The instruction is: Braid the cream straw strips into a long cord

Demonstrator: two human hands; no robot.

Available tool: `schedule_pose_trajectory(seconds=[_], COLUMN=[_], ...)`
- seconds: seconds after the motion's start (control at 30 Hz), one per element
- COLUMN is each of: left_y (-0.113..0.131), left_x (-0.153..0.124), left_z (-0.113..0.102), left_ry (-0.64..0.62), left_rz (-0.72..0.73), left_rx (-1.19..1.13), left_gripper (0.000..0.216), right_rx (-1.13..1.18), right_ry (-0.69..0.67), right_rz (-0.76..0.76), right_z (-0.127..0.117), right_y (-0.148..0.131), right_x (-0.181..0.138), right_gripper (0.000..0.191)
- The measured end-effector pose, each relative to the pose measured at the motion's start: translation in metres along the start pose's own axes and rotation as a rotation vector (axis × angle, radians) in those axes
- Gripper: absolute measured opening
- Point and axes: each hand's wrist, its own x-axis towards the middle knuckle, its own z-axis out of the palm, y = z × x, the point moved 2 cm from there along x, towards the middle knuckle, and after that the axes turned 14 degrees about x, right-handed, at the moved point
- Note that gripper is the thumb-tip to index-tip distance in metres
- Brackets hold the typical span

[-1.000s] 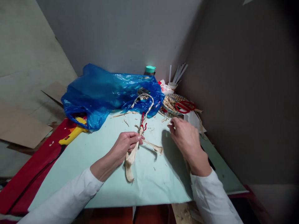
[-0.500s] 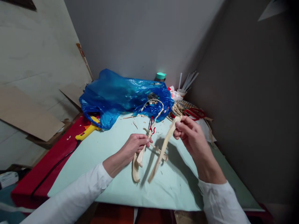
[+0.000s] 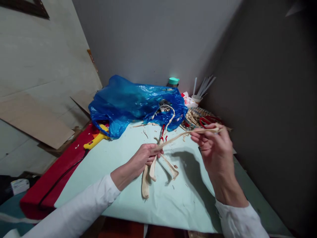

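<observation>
My left hand (image 3: 143, 158) is closed on a braid of pale dried leaf strips (image 3: 148, 172), whose loose ends hang down onto the pale green paper (image 3: 123, 185). The braided cord (image 3: 168, 119) runs up from that hand, past a red tie (image 3: 162, 129), towards the blue plastic bag (image 3: 128, 102). My right hand (image 3: 215, 148) is raised above the table and pinches one end of a single long strip (image 3: 188, 133). That strip stretches leftwards and down to my left hand's fingertips.
A yellow glue gun (image 3: 95, 141) with a black cord lies on the red surface (image 3: 49, 185) at the left. Red scissors (image 3: 207, 120) rest on a woven tray at the back right, beside a cup of sticks (image 3: 198, 96) and a green-capped bottle (image 3: 173, 82). Walls close in behind and right.
My right hand picked a loose strip off the table by the tray, lifted it, and has now pulled it out to the right, with its far end at my left hand.
</observation>
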Motion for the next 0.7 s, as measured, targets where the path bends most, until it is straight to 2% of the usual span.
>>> schedule_pose_trajectory(seconds=[0.07,0.13,0.2,0.27,0.33,0.47,0.7], left_y=[0.001,0.001,0.000,0.000,-0.001,0.001,0.004], left_x=[0.000,0.000,0.000,0.001,0.001,-0.001,-0.004], left_z=[0.000,0.000,0.001,0.001,0.001,0.002,0.003], left_ry=[-0.017,-0.009,0.006,0.016,0.019,0.025,0.101], left_rz=[0.009,0.021,0.020,0.027,0.052,0.101,0.104], left_rx=[-0.002,0.008,0.002,-0.025,-0.070,-0.147,-0.144], left_gripper=[0.021,0.019,0.017,0.017,0.018,0.019,0.028], right_rx=[0.088,0.045,-0.182,-0.491,-0.725,-0.863,-0.878], right_ry=[-0.058,-0.220,-0.474,-0.707,-0.840,-0.897,-0.943], right_rz=[-0.112,-0.122,-0.013,0.101,0.172,0.205,0.304], right_z=[0.001,0.006,0.015,0.022,0.026,0.026,0.025], right_y=[-0.009,-0.013,-0.009,-0.002,0.005,0.010,0.008], right_x=[-0.002,-0.007,-0.014,-0.023,-0.028,-0.030,-0.030], right_gripper=[0.014,0.025,0.033,0.030,0.026,0.024,0.019])
